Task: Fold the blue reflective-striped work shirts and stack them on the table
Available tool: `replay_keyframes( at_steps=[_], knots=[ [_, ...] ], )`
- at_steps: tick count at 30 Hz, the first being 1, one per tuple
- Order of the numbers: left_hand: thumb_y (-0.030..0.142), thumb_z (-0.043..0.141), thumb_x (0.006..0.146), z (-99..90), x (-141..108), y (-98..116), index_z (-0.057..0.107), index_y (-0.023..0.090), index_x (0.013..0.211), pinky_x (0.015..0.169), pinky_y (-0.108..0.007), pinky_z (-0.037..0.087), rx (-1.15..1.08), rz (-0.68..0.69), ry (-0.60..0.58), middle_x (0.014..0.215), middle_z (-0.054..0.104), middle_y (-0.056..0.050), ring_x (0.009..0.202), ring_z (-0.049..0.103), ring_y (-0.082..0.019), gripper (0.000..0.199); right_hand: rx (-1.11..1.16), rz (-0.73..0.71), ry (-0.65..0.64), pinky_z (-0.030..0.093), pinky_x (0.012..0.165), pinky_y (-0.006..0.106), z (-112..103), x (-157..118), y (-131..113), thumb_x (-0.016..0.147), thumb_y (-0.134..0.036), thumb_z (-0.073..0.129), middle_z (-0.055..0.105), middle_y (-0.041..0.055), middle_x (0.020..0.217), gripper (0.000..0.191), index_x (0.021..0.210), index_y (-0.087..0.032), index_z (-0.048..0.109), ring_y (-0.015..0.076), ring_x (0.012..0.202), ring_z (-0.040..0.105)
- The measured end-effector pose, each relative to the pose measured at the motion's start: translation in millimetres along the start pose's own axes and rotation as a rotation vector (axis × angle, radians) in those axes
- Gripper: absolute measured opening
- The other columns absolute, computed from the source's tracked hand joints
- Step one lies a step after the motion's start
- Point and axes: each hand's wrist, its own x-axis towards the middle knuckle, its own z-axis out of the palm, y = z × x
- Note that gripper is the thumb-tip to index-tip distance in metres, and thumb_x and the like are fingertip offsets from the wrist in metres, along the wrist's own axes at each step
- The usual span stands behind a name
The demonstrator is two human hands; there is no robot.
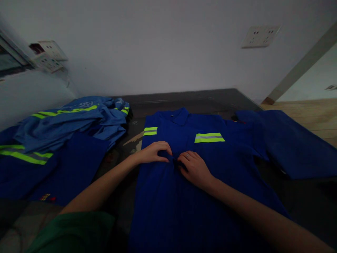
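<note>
A dark blue work shirt lies front up with its collar away from me, and a yellow-green reflective band crosses its chest. My left hand pinches the shirt's front placket at mid-chest. Close beside it, my right hand, with a ring on one finger, grips the same edge from the other side. The cloth bunches a little between the fingertips. Whatever fastening sits there is too dark and small to make out.
On the left is a heap of blue work clothes with reflective stripes. Folded blue cloth rests at the right. Everything lies on a dark table against a pale wall with a socket plate.
</note>
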Motion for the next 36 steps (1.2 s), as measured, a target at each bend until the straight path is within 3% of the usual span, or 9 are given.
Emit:
replay_keyframes(
  at_steps=[2, 7, 15, 20, 23, 30, 34, 36],
  knots=[
    [0.034, 0.066, 0.084, 2.5, 2.0, -1.2, 0.066, 0.017, 0.088, 0.085, -0.030, 0.043, -0.009, 0.002, 0.001, 0.090, 0.066, -0.004, 0.090, 0.059, -0.017, 0.018, -0.048, -0.055, 0.023, 0.044, 0.086, 0.037, 0.3, 1.8, 2.4, 0.083, -0.011, 0.055, 0.067, 0.0073, 0.095, 0.014, 0.093, -0.017, 0.063, 0.0216, 0.090, 0.059],
    [0.033, 0.061, 0.088, 4.0, 2.2, -3.6, 0.067, 0.017, 0.086, 0.085, -0.029, 0.042, -0.050, 0.023, 0.001, 0.092, 0.066, -0.004, 0.090, 0.059, -0.016, 0.017, -0.128, -0.175, 0.070, 0.042, 0.094, 0.039, -3.1, 4.7, 3.9, 0.084, -0.007, 0.052, 0.068, 0.0064, 0.093, 0.019, 0.094, -0.018, 0.065, 0.0202, 0.091, 0.060],
    [0.029, 0.062, 0.088, 2.3, 1.4, -0.2, 0.066, 0.018, 0.097, 0.087, -0.029, 0.040, -0.031, -0.036, -0.029, 0.097, 0.066, -0.004, 0.095, 0.059, -0.016, 0.015, -0.102, -0.108, -0.003, 0.046, 0.092, 0.042, -2.8, -10.3, 11.6, 0.083, -0.015, 0.060, 0.065, 0.0091, 0.110, 0.021, 0.103, -0.018, 0.065, 0.0241, 0.102, 0.059],
    [0.031, 0.058, 0.090, 3.7, 1.6, 0.4, 0.064, 0.019, 0.097, 0.090, -0.031, 0.038, 0.004, -0.050, -0.037, 0.098, 0.067, -0.003, 0.096, 0.058, -0.016, 0.015, -0.162, -0.258, 0.020, 0.051, 0.079, 0.036, -0.7, -13.9, 16.3, 0.088, -0.011, 0.052, 0.069, 0.0090, 0.107, 0.024, 0.106, -0.018, 0.068, 0.0225, 0.099, 0.062],
    [0.032, 0.056, 0.091, 5.5, 2.6, 2.7, 0.064, 0.019, 0.096, 0.091, -0.031, 0.037, 0.033, -0.048, -0.032, 0.096, 0.067, -0.003, 0.095, 0.058, -0.016, 0.016, -0.183, -0.342, 0.057, 0.052, 0.079, 0.035, -1.1, -10.8, 14.9, 0.091, -0.012, 0.049, 0.070, 0.0081, 0.109, 0.024, 0.105, -0.017, 0.069, 0.0213, 0.098, 0.064],
    [0.033, 0.053, 0.093, 13.9, 4.0, 10.3, 0.061, 0.021, 0.099, 0.094, -0.035, 0.038, 0.215, -0.103, -0.045, 0.098, 0.065, -0.002, 0.097, 0.058, -0.018, 0.015, -0.163, -0.375, -0.033, 0.055, 0.086, 0.035, -0.9, -11.5, 18.1, 0.091, -0.012, 0.049, 0.069, 0.0071, 0.116, 0.028, 0.111, -0.017, 0.068, 0.0211, 0.106, 0.064],
    [0.034, 0.049, 0.094, 25.9, 0.5, 14.3, 0.056, 0.021, 0.115, 0.104, -0.043, 0.035, 0.419, -0.104, 0.010, 0.118, 0.058, -0.008, 0.114, 0.052, -0.022, 0.026, -0.027, -0.332, -0.065, 0.050, 0.099, 0.039, -5.8, -20.7, 23.5, 0.091, -0.012, 0.047, 0.062, 0.0094, 0.126, 0.035, 0.122, -0.014, 0.061, 0.0210, 0.118, 0.058],
    [0.034, 0.047, 0.094, 33.4, -1.2, 15.7, 0.048, 0.021, 0.130, 0.111, -0.049, 0.027, 0.524, -0.148, 0.080, 0.137, 0.046, -0.012, 0.131, 0.039, -0.026, 0.038, 0.045, -0.274, -0.060, 0.048, 0.102, 0.040, -12.7, -26.2, 25.2, 0.092, -0.014, 0.046, 0.061, 0.0099, 0.128, 0.034, 0.123, -0.014, 0.061, 0.0208, 0.121, 0.055]
  ],
)
